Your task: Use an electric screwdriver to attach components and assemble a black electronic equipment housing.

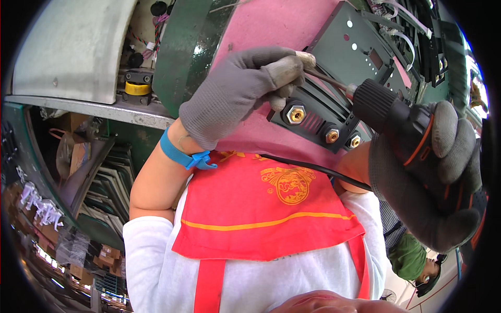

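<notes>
My right hand [443, 172], in a grey glove, is wrapped round a black electric screwdriver [386, 109] with orange trim, held tilted at the right. Its long thin bit [331, 80] points left toward my left hand [242, 91]. That gloved hand is closed, thumb and fingers pinching at the bit's tip; whether a small screw is there is hidden. Below and behind the bit lies a dark metal plate [313, 117] with slots and brass fittings, among them a hex brass fitting [296, 115]. A larger dark panel [347, 44] with holes lies beyond it.
The parts rest on a pink mat [276, 26]. White cable ends [407, 44] and black parts are at the far right. A metal cabinet [68, 52] and a shelf of stacked plates [107, 182] stand left. A black cable [313, 167] crosses before my apron. Another person [409, 255] is at lower right.
</notes>
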Demonstrator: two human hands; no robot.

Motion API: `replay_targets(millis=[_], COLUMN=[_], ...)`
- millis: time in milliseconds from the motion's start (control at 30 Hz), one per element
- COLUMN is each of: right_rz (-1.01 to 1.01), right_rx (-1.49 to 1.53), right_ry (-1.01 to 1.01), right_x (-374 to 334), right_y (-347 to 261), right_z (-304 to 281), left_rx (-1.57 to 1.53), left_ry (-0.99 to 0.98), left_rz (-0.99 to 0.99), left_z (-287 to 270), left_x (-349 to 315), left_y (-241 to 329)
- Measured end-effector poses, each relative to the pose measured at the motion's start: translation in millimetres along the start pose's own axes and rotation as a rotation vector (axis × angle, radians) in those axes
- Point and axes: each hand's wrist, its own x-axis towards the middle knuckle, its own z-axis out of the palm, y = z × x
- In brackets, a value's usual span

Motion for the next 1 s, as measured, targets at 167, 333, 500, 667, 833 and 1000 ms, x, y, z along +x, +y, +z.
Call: replay_targets(millis=[167,333,500,667,833,1000], right_rz=[-0.207,0.026,0.042,-0.004,0.012,-0.084], right_rx=[0.13,0.054,0.104,0.052,0.092,0.051], right_ry=[0.066,-0.023,-0.053,0.041,-0.083,-0.021], right_x=[8,2,2,0,11,11], right_y=[-3,2,-1,5,2,-1], right_z=[1,8,3,10,6,7], left_rx=[0.001,-0.064,-0.154,-0.187,0.157,-0.085], left_ry=[-0.012,-0.121,-0.053,-0.123,-0.143,-0.075], left_rz=[0.006,-0.024,-0.096,-0.072,-0.067,-0.02], left_z=[-2,-8,-1,-2,-4,0], left_x=[-3,2,2,2,2,0], left_y=[6,1,-2,-2,11,7])
